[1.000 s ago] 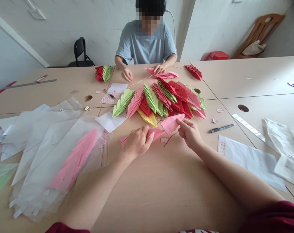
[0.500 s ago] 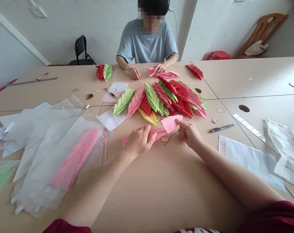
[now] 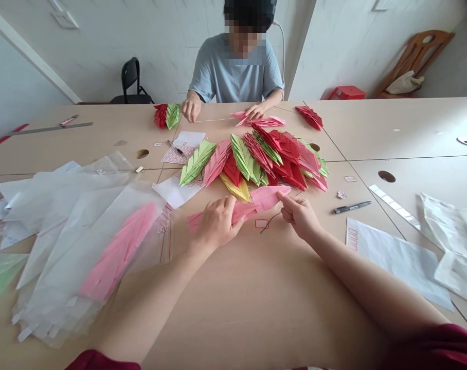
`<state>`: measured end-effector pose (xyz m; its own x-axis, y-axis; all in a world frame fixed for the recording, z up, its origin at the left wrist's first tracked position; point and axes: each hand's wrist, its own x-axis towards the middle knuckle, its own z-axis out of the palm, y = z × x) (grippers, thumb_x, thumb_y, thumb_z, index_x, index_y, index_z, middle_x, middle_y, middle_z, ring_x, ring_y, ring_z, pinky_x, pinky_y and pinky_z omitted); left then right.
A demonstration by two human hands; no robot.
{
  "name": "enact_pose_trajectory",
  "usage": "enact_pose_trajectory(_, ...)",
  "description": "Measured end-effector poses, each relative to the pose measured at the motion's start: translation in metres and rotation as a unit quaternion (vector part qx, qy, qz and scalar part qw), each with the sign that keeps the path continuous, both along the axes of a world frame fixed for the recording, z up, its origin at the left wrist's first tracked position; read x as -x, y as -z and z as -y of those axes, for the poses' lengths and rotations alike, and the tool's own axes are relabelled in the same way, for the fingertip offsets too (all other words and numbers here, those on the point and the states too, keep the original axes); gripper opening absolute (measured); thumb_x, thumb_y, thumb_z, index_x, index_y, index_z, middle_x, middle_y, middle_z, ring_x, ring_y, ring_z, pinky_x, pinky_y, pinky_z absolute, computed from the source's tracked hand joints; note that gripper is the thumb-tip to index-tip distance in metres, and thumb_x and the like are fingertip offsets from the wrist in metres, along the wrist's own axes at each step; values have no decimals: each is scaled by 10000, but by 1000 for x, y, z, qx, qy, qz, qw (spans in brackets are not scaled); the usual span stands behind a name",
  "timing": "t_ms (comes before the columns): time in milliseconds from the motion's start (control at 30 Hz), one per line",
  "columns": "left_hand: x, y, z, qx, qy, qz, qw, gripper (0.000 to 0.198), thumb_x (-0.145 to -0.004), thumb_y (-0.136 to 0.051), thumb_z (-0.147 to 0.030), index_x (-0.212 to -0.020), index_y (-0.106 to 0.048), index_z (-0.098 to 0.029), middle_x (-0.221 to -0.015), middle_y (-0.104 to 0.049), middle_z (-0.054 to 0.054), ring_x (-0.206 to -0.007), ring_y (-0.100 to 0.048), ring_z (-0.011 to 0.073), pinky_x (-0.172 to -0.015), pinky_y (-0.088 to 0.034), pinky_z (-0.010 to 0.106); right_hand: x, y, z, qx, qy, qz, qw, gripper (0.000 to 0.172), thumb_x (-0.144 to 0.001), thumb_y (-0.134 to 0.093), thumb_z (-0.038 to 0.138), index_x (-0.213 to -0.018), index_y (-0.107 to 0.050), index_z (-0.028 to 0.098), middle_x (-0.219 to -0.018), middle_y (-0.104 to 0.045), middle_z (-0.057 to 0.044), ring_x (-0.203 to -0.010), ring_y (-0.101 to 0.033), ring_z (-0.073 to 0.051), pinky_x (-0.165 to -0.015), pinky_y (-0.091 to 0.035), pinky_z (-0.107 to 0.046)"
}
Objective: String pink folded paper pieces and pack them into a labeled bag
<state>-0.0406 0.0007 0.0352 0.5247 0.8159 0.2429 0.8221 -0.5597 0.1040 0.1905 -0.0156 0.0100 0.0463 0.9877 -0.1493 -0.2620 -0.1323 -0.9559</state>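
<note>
Pink origami strip [image 3: 252,204] (straighter now), left hand [image 3: 217,223], right hand [image 3: 300,216] holding

The left hand [image 3: 217,223] and right hand [image 3: 300,216] grip a strand of pink paper cranes [image 3: 262,199] on the table [image 3: 256,303], just beside a heap of red and green paper cranes [image 3: 252,162].

Bright, even light floods the scene! Soft shadows sit under the left hand [image 3: 217,223] and right hand [image 3: 300,217], pale glare hits the table [image 3: 407,128] beyond the right, and the edges bend wide!
</note>
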Motion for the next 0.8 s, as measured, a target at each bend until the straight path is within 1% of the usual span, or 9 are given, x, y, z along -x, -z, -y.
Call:
enact_pose_trajectory(233, 13, 0, -8, -124, -26, 24, 992, 312, -872, -488, -447, -998, -496, -162, -860, -581, 110, -833, -540, 286, -712, -382, 391, 0, -7, 4, -86, -12, 153, 984, 559, -796, -657, 526, -482, -336, 193, -457, -235, 68, -453, -183, -63, -450, -137, -257)
enact_pose_trajectory(333, 19, 2, -11, -161, -13, 11, 987, 343, -859, -473, -437, -1043, -511, -150, -883, -586, 133, -839, -530, 299, -710, -359, 398, 0, -8, 5, -114, -45, 195, 973, 475, -808, -651, 487, -497, -463, 182, -481, -240, 61, -476, -187, -70, -460, -145, -254)
enact_pose_trajectory(400, 23, 3, -12, -170, -4, 12, 985, 391, -849, -470, -469, -1070, -520, -151, -904, -589, 147, -852, -530, 309, -719, -351, 404, 0, -7, 7, -131, -64, 205, 968, 346, -813, -652, 457, -613, -596, 181, -504, -248, 62, -492, -194, -77, -465, -154, -249)
enact_pose_trajectory(467, 26, 4, -13, -166, 1, 17, 986, 425, -845, -468, -510, -1076, -532, -159, -908, -588, 153, -867, -532, 318, -730, -347, 408, 0, -7, 9, -152, -68, 197, 966, 209, -803, -675, 409, -831, -669, 202, -527, -280, 68, -498, -213, -82, -467, -178, -241)
enact_pose_trajectory(500, 26, 5, -13, -164, 3, 19, 986, 433, -844, -467, -523, -1073, -538, -163, -902, -587, 153, -867, -533, 318, -731, -346, 408, 0, -7, 10, -162, -63, 190, 966, 223, -796, -688, 381, -948, -663, 220, -538, -302, 72, -495, -221, -83, -465, -192, -238)
enact_pose_trajectory(533, 27, 5, -13, -165, 4, 19, 986, 437, -844, -468, -532, -1069, -544, -165, -895, -588, 151, -860, -534, 316, -729, -345, 406, 1, -7, 12, -173, -56, 183, 966, 292, -788, -700, 353, -1050, -637, 239, -546, -322, 77, -487, -224, -83, -459, -203, -235)
enact_pose_trajectory(600, 27, 5, -13, -178, 5, 13, 984, 440, -848, -468, -540, -1063, -551, -164, -881, -591, 145, -836, -534, 307, -718, -344, 401, 1, -8, 15, -194, -39, 184, 963, 406, -782, -707, 321, -1166, -588, 263, -559, -380, 76, -467, -237, -84, -443, -225, -234)
enact_pose_trajectory(667, 27, 4, -12, -193, 4, 12, 981, 442, -853, -466, -539, -1059, -552, -158, -872, -595, 141, -823, -535, 303, -713, -347, 399, 0, -8, 18, -222, -23, 210, 952, 364, -796, -690, 308, -1150, -616, 262, -584, -464, 50, -455, -272, -87, -431, -254, -237)
enact_pose_trajectory(800, 27, 1, -11, -175, 8, 46, 983, 416, -863, -453, -525, -1044, -537, -160, -877, -602, 132, -845, -545, 298, -742, -369, 397, -1, -8, 22, -277, -24, 253, 927, 144, -842, -630, 282, -957, -708, 244, -686, -607, -18, -504, -411, -108, -471, -353, -248)
